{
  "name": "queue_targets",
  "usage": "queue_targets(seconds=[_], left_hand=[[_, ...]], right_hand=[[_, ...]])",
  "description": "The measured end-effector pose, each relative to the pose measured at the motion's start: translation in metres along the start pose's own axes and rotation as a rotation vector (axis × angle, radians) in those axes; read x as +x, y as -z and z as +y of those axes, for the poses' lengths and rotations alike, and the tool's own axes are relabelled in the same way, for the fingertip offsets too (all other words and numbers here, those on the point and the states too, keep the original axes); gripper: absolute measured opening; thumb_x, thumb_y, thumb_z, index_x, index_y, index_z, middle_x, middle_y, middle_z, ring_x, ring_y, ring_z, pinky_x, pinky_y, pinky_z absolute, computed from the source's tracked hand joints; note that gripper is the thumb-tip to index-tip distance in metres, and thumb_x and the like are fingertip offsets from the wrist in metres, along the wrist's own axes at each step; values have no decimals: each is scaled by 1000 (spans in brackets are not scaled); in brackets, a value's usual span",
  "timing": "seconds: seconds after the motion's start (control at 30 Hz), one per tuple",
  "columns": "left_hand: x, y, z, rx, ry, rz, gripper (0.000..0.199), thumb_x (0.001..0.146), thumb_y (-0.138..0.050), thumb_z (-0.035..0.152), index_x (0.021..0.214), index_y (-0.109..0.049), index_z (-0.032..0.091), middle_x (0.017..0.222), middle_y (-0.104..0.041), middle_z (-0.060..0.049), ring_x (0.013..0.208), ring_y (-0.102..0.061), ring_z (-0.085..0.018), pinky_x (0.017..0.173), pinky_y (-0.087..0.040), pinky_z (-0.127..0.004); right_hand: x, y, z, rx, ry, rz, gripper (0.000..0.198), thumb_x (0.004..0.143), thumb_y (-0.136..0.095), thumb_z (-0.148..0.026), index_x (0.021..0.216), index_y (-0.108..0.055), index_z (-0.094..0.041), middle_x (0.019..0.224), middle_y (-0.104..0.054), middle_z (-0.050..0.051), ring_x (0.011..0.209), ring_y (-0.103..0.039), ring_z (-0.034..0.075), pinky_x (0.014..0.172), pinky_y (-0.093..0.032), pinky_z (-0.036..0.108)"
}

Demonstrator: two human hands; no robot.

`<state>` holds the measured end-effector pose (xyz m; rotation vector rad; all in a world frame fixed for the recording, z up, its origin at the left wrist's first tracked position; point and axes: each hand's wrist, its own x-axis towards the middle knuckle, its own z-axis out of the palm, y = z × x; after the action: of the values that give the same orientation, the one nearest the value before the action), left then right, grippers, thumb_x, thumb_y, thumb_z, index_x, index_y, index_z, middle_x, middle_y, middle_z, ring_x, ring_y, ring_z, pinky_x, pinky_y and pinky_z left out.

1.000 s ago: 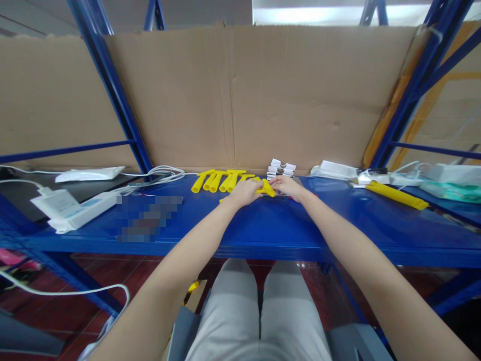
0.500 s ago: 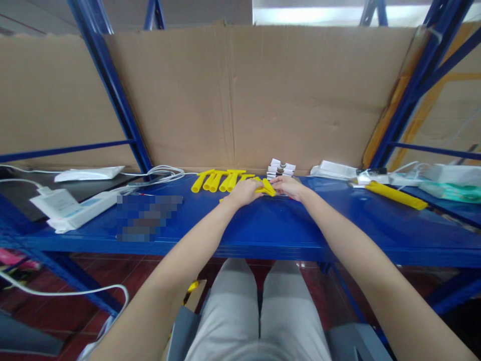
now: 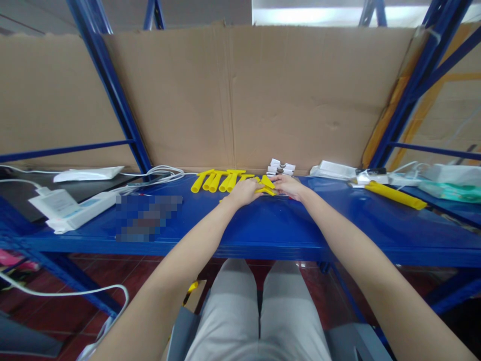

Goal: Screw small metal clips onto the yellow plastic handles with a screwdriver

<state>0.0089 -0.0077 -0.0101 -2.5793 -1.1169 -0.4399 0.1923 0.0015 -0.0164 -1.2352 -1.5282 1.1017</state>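
My left hand is closed on a yellow plastic piece over the blue shelf surface. Facing it, my right hand pinches a second yellow plastic piece. The two pieces meet or overlap between my fingertips; whether they are joined cannot be made out. Just left of my left hand, several yellow T-shaped tubes lie in a row, open ends toward me. Behind my right hand stands a small stack of white notched parts. A bit of red shows under the right fingers, too small to name.
A white power strip with a plugged-in charger and coiled white cables lie at left. White boxes and a longer yellow tube lie at right. A cardboard panel backs the shelf between blue uprights.
The yellow piece in my right hand has tilted and shifted slightly, so a gap now shows between it and the piece in my left hand. Both arms have hardly moved.
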Motion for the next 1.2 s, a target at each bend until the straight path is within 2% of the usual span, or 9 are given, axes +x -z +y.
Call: queue_targets(seconds=[0.2, 0.33, 0.43, 0.53, 0.63, 0.73, 0.87, 1.03, 1.2], left_hand=[[-1, 2, 2, 5, 12, -15, 35, 86, -52, 35, 119, -62, 27, 113, -66, -7, 106, -60, -24, 90, -47, -34], [-2, 2, 3, 2, 26, -12, 38, 87, -51, 35, 124, -59, 28, 119, -63, -7, 110, -58, -24, 91, -46, -35], [-3, 0, 3, -12, 24, -12, 37, 89, -47, 35, 124, -58, 30, 120, -61, -6, 110, -58, -22, 91, -46, -34], [-4, -3, 2, -11, 26, -25, 37, 91, -43, 34, 125, -57, 31, 121, -60, -6, 109, -58, -21, 91, -46, -34], [-4, -4, 3, -13, 25, -44, 38, 91, -42, 33, 127, -55, 31, 120, -60, -6, 107, -58, -21, 91, -46, -35], [-4, -3, 4, -11, 21, -62, 40, 91, -41, 31, 129, -53, 30, 118, -60, -8, 108, -58, -22, 91, -46, -35], [-4, 2, 3, 3, 68, -73, 43, 91, -40, 28, 132, -50, 29, 116, -60, -10, 107, -58, -24, 89, -46, -35], [-5, 8, -10, 25, 291, -25, 45, 91, -37, 27, 134, -49, 29, 120, -57, -12, 108, -58, -26, 87, -48, -36], [-4, 10, -20, 13, 471, 30, 46, 90, -38, 27, 136, -47, 27, 124, -55, -15, 104, -61, -27, 86, -49, -38]], right_hand=[[-1, 0, 3, -63, 21, 31, 41, 72, -61, -4, 110, -59, -16, 71, -65, -1, 58, -58, 8, 53, -45, 17], [5, 1, 8, -164, 114, 19, 51, 75, -62, -8, 124, -55, -19, 79, -68, 1, 60, -60, 9, 56, -49, 19], [10, 3, 10, -335, 269, -9, 39, 76, -60, -10, 115, -64, -17, 93, -71, 4, 75, -65, 13, 70, -53, 25], [12, 4, 10, -494, 429, -30, 32, 78, -56, -8, 104, -70, -17, 108, -70, 5, 93, -65, 17, 86, -50, 30], [12, 5, 10, -576, 485, -25, 32, 79, -53, -8, 104, -71, -16, 113, -68, 6, 100, -64, 19, 91, -48, 32], [11, 4, 9, -593, 478, 18, 32, 80, -53, -10, 107, -70, -16, 112, -68, 7, 97, -65, 19, 89, -49, 32], [7, 3, 4, -572, 404, 176, 29, 85, -48, -15, 107, -68, -13, 98, -72, 9, 78, -67, 18, 77, -52, 32], [6, 4, -3, -500, 335, 371, 24, 88, -47, -24, 99, -66, -13, 86, -71, 9, 75, -66, 17, 74, -51, 30], [19, -1, -6, -339, 199, 359, 15, 87, -52, -24, 85, -62, -12, 72, -67, 6, 67, -64, 15, 59, -50, 22]])
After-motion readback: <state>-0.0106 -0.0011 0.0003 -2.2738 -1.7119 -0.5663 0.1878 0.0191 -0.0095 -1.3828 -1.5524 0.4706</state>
